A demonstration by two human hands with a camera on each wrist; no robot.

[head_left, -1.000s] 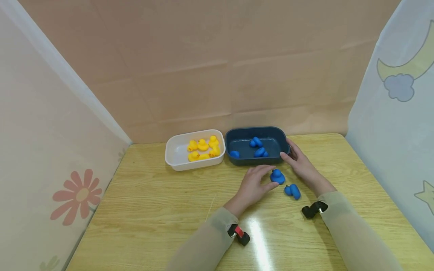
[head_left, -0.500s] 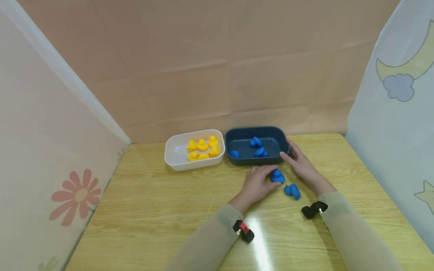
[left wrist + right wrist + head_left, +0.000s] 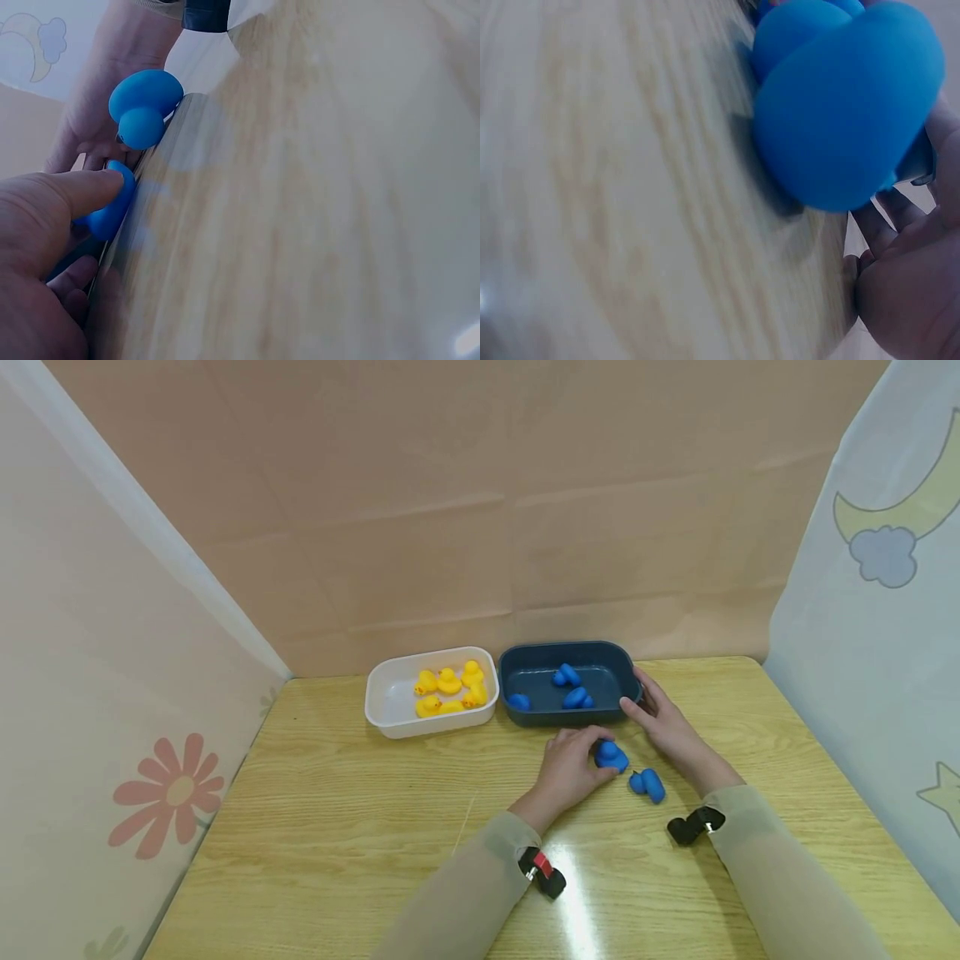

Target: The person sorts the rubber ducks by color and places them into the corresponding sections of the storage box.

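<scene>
My left hand pinches a blue rubber duck between thumb and fingers, low over the table in front of the dark blue bin. In the left wrist view the thumb lies against this duck, which is partly hidden. My right hand holds the bin's right end, thumb at its near corner and fingers along its side. Between the two forearms lies a second blue duck, tipped on the table; it looms large in the right wrist view. Inside the bin are 3 blue ducks.
Left of the dark bin, close beside it, stands a white bin with several yellow rubber ducks. Both sit near the table's back edge, before a tan cloth backdrop. Printed cloths hang at either side.
My left fingers have closed in around the blue duck, which has moved slightly left and nearer to me. The right hand stays at the dark bin.
</scene>
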